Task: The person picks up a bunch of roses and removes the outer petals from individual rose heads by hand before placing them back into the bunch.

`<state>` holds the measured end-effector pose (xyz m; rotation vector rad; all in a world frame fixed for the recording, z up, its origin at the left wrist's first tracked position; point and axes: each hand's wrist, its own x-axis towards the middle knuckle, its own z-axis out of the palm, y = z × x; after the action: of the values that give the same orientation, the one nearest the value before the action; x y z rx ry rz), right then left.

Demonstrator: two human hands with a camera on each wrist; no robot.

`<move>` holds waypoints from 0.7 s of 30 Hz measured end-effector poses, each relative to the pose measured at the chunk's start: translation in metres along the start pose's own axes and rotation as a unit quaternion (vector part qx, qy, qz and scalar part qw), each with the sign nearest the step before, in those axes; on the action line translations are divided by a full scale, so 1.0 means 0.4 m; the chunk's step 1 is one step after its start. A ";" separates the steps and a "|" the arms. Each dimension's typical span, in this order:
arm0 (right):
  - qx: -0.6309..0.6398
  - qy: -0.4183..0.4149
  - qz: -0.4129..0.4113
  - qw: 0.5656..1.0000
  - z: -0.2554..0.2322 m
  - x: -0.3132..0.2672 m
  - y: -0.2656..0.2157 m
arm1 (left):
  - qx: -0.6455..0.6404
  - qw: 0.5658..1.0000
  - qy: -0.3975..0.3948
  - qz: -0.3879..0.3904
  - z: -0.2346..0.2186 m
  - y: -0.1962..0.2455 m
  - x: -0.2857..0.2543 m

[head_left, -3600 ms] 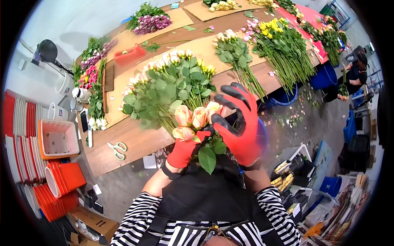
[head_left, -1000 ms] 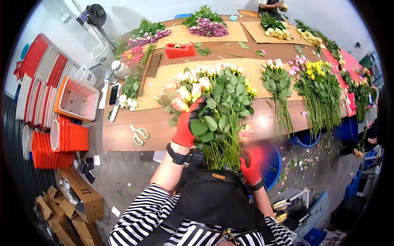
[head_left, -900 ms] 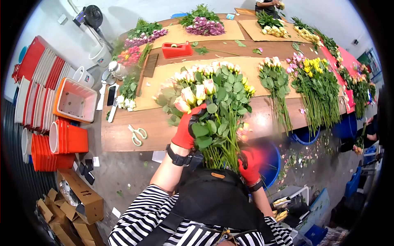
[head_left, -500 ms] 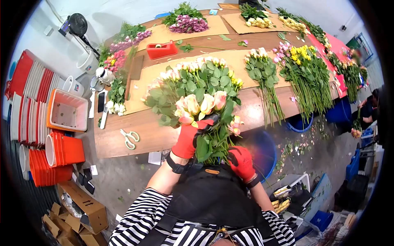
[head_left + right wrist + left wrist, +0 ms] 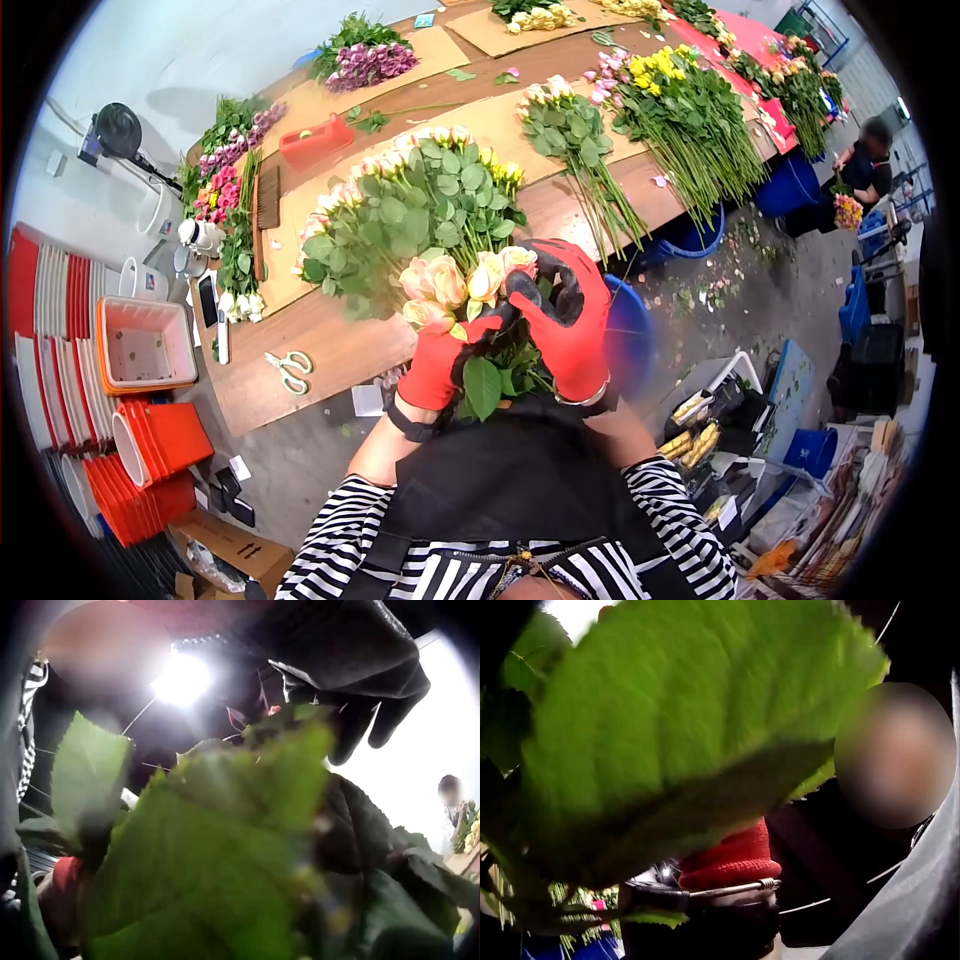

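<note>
In the head view my left hand (image 5: 440, 355), in a red glove with black fingers, grips a small bunch of peach roses (image 5: 437, 283) by the stems just under the blooms. My right hand (image 5: 570, 315), gloved the same way, curls its fingers and thumb about the rightmost rose (image 5: 517, 262) of that bunch. Green leaves (image 5: 485, 385) hang below the hands, in front of a black apron. A large leaf (image 5: 697, 727) covers most of the left wrist view. Black glove fingers (image 5: 375, 697) bend down over leaves (image 5: 210, 855) in the right wrist view.
A big pile of pale roses (image 5: 430, 190) lies on the table (image 5: 350, 335) just beyond my hands. Scissors (image 5: 289, 371) and a red tape dispenser (image 5: 316, 142) lie to the left. Blue buckets (image 5: 628, 330) stand right. Another person (image 5: 865, 175) holds flowers at far right.
My right hand has risen from the lower stems to the blooms beside my left hand. The left hand keeps its grip on the roses. The head view has swung to the right.
</note>
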<state>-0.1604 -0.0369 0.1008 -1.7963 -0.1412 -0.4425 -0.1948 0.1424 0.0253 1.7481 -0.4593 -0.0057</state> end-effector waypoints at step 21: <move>0.246 0.094 0.198 0.944 -0.032 -0.025 0.045 | 0.176 0.976 0.101 0.081 0.029 0.021 0.014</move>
<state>-0.1665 -0.0527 0.0833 -1.2402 0.2259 -0.2555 -0.1951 0.1287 0.0317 2.0261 -0.4713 0.3884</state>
